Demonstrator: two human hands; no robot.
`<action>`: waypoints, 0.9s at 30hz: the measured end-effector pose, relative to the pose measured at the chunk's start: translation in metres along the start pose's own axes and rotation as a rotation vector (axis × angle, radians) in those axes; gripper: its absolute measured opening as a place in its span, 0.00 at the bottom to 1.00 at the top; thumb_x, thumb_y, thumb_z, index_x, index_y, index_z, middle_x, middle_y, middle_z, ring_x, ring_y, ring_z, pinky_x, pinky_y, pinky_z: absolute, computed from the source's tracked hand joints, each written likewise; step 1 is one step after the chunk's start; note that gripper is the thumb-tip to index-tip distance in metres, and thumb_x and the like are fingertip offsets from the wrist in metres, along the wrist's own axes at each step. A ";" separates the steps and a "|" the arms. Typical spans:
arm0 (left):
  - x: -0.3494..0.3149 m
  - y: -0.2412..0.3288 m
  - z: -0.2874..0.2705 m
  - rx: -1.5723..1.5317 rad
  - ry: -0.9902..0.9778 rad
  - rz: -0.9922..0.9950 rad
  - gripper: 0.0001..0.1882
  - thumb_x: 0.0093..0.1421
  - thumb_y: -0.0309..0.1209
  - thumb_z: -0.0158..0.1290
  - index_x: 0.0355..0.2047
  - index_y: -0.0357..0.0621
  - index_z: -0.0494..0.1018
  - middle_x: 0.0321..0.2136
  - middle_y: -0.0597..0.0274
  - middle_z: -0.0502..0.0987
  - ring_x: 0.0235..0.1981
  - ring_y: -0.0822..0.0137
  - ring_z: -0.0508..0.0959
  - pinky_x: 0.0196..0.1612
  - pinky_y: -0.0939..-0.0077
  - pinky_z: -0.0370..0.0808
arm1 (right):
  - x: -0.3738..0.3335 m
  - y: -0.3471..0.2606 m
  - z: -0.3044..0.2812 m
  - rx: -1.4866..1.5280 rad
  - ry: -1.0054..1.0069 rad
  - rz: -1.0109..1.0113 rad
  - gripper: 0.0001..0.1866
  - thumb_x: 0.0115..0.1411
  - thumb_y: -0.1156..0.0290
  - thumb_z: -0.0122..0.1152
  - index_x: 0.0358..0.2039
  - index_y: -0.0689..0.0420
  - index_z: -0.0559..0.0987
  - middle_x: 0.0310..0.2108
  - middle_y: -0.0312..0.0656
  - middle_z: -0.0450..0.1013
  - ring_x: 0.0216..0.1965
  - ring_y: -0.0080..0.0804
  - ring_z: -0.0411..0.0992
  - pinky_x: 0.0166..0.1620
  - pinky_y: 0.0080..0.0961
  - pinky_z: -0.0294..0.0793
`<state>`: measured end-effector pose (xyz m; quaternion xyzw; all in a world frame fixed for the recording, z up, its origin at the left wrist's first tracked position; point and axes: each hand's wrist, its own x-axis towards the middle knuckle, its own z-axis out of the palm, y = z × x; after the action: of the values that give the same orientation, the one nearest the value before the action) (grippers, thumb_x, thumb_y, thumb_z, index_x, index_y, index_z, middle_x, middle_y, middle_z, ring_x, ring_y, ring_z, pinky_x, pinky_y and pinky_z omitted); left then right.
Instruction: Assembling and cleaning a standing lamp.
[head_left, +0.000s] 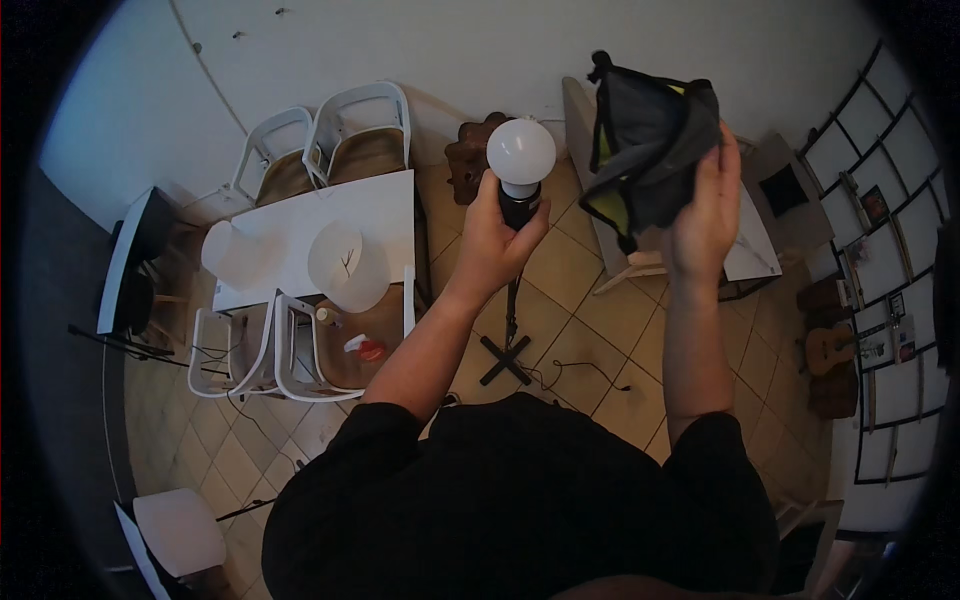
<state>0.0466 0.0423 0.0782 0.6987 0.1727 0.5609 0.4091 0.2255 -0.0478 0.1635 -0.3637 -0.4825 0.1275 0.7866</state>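
Note:
My left hand [499, 236] is wrapped round the black lamp socket [519, 208]. A round white bulb [521, 152] sits upright in that socket. Below it, a thin black pole runs down to a cross-shaped base [505, 361] on the floor. To the right, my right hand [706, 220] holds up a dark grey fabric bag [655, 145] with black edging and a yellow-green inside. The bag is partly folded and tilted, and it hides most of the right fingers. Bag and bulb are apart.
A white table [385, 215] stands at the left with white chairs around it. On it are two pale lampshades, one being the nearer shade [348, 266]. A cable [590, 364] lies on the tiles by the lamp base. A guitar [829, 350] and wall grid stand right.

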 end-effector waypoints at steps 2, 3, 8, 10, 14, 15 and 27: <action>0.001 -0.002 0.003 -0.013 -0.020 0.040 0.24 0.60 0.25 0.60 0.53 0.35 0.64 0.38 0.53 0.78 0.40 0.63 0.80 0.45 0.71 0.75 | -0.016 0.012 0.018 0.055 -0.089 -0.039 0.22 0.76 0.68 0.43 0.66 0.63 0.63 0.60 0.44 0.67 0.59 0.28 0.66 0.64 0.25 0.62; 0.002 -0.004 0.003 -0.032 -0.024 0.083 0.26 0.59 0.24 0.60 0.56 0.35 0.64 0.41 0.52 0.79 0.43 0.62 0.80 0.47 0.71 0.75 | -0.020 0.017 0.026 -0.061 -0.202 -0.107 0.23 0.76 0.68 0.43 0.67 0.63 0.63 0.61 0.45 0.67 0.61 0.29 0.65 0.65 0.26 0.61; 0.001 -0.016 -0.006 0.552 -0.209 0.487 0.34 0.64 0.22 0.56 0.67 0.39 0.56 0.60 0.52 0.71 0.62 0.58 0.70 0.67 0.62 0.64 | -0.063 0.026 0.054 -0.440 -0.450 -0.360 0.31 0.64 0.80 0.54 0.68 0.59 0.64 0.73 0.56 0.50 0.74 0.51 0.51 0.71 0.39 0.54; 0.001 -0.014 -0.003 -0.083 -0.204 0.218 0.33 0.64 0.26 0.57 0.67 0.40 0.59 0.62 0.51 0.68 0.63 0.54 0.69 0.67 0.61 0.64 | -0.067 0.025 0.061 -0.423 -0.404 -0.509 0.34 0.60 0.83 0.56 0.68 0.58 0.64 0.74 0.55 0.47 0.75 0.53 0.48 0.72 0.42 0.54; 0.005 0.011 0.000 0.344 -0.139 0.403 0.33 0.62 0.26 0.58 0.66 0.40 0.60 0.62 0.50 0.67 0.64 0.52 0.68 0.66 0.60 0.66 | -0.040 0.012 0.061 -0.526 -0.468 -0.336 0.32 0.58 0.79 0.62 0.64 0.54 0.70 0.66 0.51 0.61 0.64 0.52 0.65 0.63 0.41 0.68; 0.005 0.019 0.002 0.395 -0.180 0.229 0.34 0.61 0.25 0.58 0.66 0.41 0.60 0.62 0.50 0.68 0.64 0.53 0.69 0.66 0.60 0.67 | -0.029 0.009 0.061 -0.502 -0.544 -0.310 0.29 0.57 0.76 0.65 0.61 0.54 0.72 0.62 0.50 0.65 0.60 0.51 0.68 0.61 0.40 0.70; -0.023 -0.033 -0.024 -0.103 -0.137 -0.098 0.37 0.62 0.34 0.60 0.67 0.38 0.58 0.60 0.49 0.68 0.61 0.55 0.71 0.64 0.63 0.68 | 0.040 0.059 0.075 0.235 -1.004 0.448 0.28 0.53 0.64 0.69 0.52 0.63 0.74 0.42 0.39 0.78 0.43 0.25 0.76 0.50 0.24 0.76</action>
<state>0.0241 0.0552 0.0393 0.7043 0.1492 0.4992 0.4822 0.1910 0.0499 0.1692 -0.2619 -0.6914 0.5017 0.4492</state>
